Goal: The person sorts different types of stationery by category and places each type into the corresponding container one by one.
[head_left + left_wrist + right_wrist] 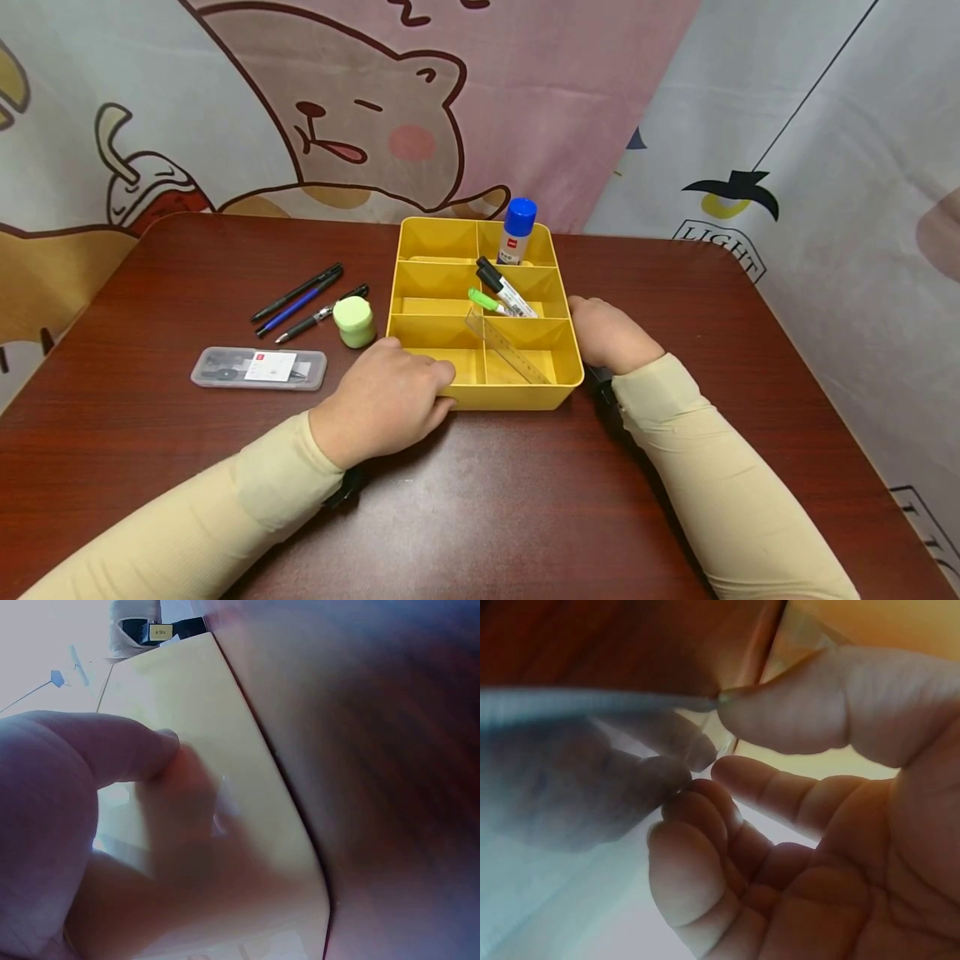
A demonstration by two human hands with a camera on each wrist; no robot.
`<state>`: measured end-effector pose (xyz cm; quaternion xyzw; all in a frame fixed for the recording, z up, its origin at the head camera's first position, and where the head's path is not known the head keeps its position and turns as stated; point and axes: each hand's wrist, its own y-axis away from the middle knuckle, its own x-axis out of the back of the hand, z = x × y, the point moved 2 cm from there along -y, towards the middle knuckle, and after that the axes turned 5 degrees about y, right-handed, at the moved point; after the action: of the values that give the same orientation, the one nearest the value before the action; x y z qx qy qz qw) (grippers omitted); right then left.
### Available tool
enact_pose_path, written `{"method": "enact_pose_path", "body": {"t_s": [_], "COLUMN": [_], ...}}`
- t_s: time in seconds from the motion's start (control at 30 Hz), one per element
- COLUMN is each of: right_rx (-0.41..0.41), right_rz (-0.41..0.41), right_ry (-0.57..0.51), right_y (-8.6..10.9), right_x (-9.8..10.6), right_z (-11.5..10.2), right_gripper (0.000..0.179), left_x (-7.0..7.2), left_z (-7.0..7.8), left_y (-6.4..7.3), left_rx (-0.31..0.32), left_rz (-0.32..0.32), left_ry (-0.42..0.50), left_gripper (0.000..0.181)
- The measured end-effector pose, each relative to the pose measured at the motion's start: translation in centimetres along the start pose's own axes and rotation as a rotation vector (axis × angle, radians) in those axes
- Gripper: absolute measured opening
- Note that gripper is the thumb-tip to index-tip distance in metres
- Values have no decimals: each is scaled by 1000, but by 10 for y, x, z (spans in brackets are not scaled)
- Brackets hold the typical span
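Straight ahead at twelve o'clock, the rectangular yellow plastic tray [510, 398] looks light, stiff, slick, best held by opposite walls, the left hand [390, 396] clamped on its eight-o'clock corner, the right hand [611, 333] at three, its grip hidden from me.
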<state>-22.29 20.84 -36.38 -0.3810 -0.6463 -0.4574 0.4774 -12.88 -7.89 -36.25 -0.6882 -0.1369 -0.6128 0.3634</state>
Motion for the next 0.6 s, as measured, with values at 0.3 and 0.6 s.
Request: {"method": "enact_pose_path", "body": {"t_s": [0.3, 0.6], "right_rx": [14, 48], "right_rz": [9, 28], "right_ry": [-11, 12], "right_y": [1, 2], "right_x": [1, 3], "right_z": [-1, -3], "right_gripper": [37, 31], "left_x": [2, 3], "left_z": [0, 1], "left_y": [-1, -1], "left_rx": [1, 12], "left_rz": [-3, -16], "left_ry": [1, 10], "left_gripper": [33, 33]}}
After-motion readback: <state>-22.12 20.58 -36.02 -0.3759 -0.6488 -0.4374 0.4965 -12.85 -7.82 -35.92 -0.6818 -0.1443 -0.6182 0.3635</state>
